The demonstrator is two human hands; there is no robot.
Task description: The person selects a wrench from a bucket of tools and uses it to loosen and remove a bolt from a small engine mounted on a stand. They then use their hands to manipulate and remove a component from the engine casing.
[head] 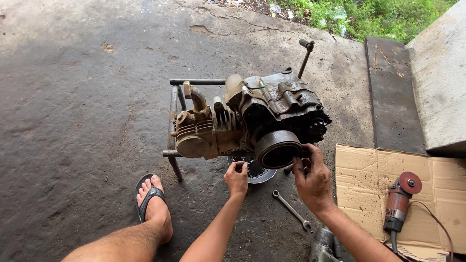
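Black oil fills the pan (262, 175) under the engine (252, 121), left hand (237, 178) touching.

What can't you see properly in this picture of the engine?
- Head view: the left hand is closed on something small under the engine; its fingers hide what it is.
- The right hand's fingertips go behind the round drum, so their grip is hidden.
- The oil pan is mostly covered by the engine.
- The grey metal part and the angle grinder's cable are cut off by the bottom edge.
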